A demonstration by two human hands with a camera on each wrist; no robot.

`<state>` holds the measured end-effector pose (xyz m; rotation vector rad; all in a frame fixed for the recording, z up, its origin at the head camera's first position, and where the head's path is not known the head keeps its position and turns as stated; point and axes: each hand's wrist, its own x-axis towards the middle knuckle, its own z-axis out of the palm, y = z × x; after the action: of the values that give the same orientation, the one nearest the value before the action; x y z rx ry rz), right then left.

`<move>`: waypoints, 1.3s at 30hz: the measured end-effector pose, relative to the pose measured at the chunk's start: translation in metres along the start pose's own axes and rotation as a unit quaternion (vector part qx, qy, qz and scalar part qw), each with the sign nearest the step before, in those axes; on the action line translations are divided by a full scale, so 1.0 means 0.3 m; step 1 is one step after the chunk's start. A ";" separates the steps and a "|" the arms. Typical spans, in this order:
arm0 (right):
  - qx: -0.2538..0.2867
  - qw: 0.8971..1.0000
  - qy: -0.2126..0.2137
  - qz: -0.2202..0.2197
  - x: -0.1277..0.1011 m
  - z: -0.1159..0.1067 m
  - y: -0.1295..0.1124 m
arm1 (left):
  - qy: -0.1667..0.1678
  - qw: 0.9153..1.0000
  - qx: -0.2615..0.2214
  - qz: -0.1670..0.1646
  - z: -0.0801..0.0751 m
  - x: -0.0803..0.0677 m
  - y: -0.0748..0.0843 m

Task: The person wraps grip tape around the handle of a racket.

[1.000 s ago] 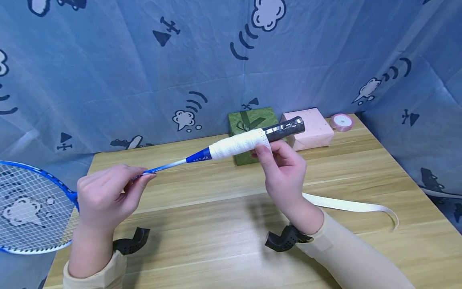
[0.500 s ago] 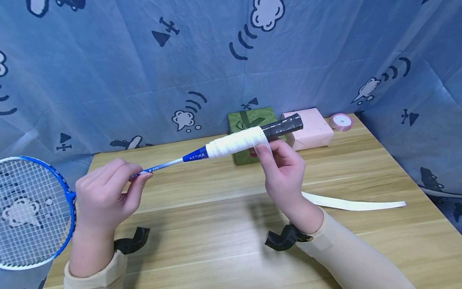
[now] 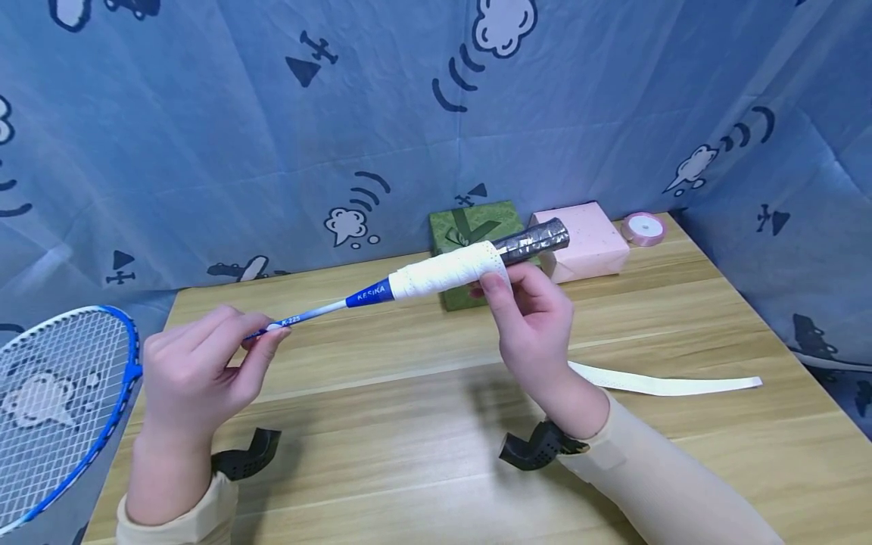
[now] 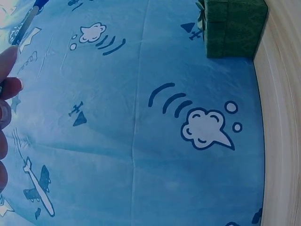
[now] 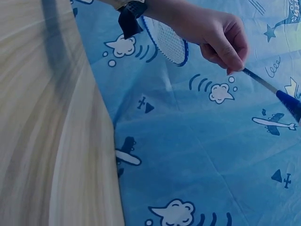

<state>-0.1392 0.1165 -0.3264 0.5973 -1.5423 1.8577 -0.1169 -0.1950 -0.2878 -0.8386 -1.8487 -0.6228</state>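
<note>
A blue and white badminton racket (image 3: 371,294) is held across the front of the head view, its strung head at far left. My left hand (image 3: 200,375) pinches the thin shaft between thumb and fingers; the right wrist view shows this pinch on the shaft (image 5: 261,80) too. White grip tape (image 3: 446,272) is wound over the lower handle, next to the blue cone. Black handle end (image 3: 534,241) shows bare beyond it. My right hand (image 3: 534,322) pinches the tape just under the handle. The tape's loose tail (image 3: 661,385) emerges behind my right wrist, over the table.
A green gift box (image 3: 470,223) with a ribbon stands behind the handle. Beside it are a pink box (image 3: 591,246) and a pink ribbon spool (image 3: 643,229). The wooden table (image 3: 381,454) meets a blue printed cloth (image 3: 272,151) at the back.
The racket has turned about its shaft: its head has swung and the cone's lettering now faces up more. The tape tail's curled end has straightened. Both hands stay nearly in place.
</note>
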 end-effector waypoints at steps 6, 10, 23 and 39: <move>-0.019 1.000 0.014 -0.005 0.003 -0.002 0.006 | -0.008 1.000 0.003 0.002 -0.002 -0.002 -0.002; 0.002 1.000 -0.004 -0.012 0.006 -0.005 0.002 | 0.021 1.000 0.017 0.007 0.009 -0.003 -0.001; -0.003 1.000 -0.019 -0.013 0.002 0.000 -0.010 | 0.115 0.992 0.059 0.006 0.045 -0.008 -0.009; -0.025 1.000 -0.006 -0.008 0.006 -0.007 -0.005 | 0.006 1.000 0.026 -0.011 0.009 -0.024 -0.007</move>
<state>-0.1394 0.1189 -0.3246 0.5968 -1.5812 1.8019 -0.1180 -0.1965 -0.2955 -0.7802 -1.8568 -0.5901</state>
